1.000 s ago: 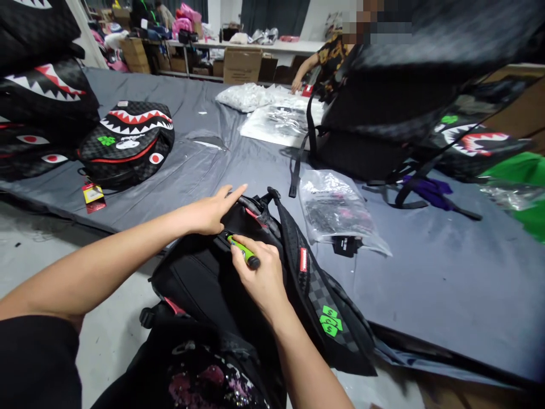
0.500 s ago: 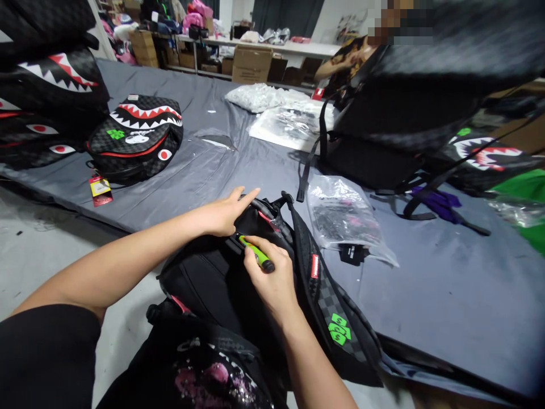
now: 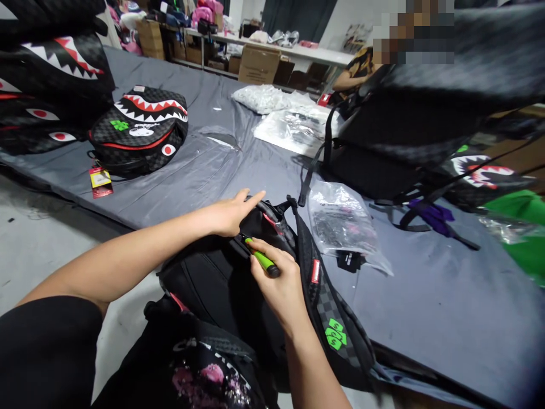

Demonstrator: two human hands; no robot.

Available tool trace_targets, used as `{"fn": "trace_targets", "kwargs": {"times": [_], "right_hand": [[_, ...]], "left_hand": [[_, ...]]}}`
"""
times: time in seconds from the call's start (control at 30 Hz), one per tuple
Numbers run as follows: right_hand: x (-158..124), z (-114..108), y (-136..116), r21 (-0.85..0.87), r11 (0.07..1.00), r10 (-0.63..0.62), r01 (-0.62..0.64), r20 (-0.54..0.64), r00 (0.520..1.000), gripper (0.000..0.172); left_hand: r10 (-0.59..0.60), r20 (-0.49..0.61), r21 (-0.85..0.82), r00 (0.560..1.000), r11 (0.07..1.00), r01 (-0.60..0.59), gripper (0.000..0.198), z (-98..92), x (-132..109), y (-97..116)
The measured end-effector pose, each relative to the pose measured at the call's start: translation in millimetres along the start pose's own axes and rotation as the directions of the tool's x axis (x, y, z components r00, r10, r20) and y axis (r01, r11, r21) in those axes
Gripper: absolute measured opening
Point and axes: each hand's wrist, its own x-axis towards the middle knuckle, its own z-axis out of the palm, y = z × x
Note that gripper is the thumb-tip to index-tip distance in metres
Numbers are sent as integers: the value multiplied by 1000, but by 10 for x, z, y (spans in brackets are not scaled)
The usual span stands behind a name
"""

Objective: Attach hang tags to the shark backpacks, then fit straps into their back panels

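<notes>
A black checkered shark-mouth backpack [image 3: 149,128] lies on the grey cloth-covered table [image 3: 153,196]. The left hand [image 3: 230,217] rests on a black fabric backpack [image 3: 208,278] at the table's near edge – whether it grips, I cannot tell – while the right hand [image 3: 280,281] clasps a lime-green, black-ended tool [image 3: 263,258].

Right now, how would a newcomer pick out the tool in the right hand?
Start at the grey-covered table, then the black backpack by its near edge. Over the backpack, the right hand holds a pen-shaped green tool. Its slender body with a black end sets it apart from the flat green patches on the shoulder strap.
</notes>
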Motion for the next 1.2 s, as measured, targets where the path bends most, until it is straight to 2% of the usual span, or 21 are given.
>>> {"fn": "trace_targets", "kwargs": {"times": [0.17,0.37,0.73,1.07,1.2], "right_hand": [[13,13,8,73,997,25,-29,59,998,31],[35,29,-11,133,988,66,-75,71,995,29],[25,-1,-21,60,997,47,-50,48,998,29],[47,-25,-25,14,999,-30,29,90,996,30],[32,-14,-39,-68,997,-32,34,30,999,28]], "left_hand": [[-3,-3,7,1000,1000,3,106,-11,-10,11],[-5,0,12,1000,1000,5,105,-9,-8,15],[-12,-2,19,1000,1000,12,106,3,3,2],[-9,-10,3,1000,1000,9,105,-1,0,9],[-11,-9,7,1000,1000,11,105,-12,-5,12]]}}
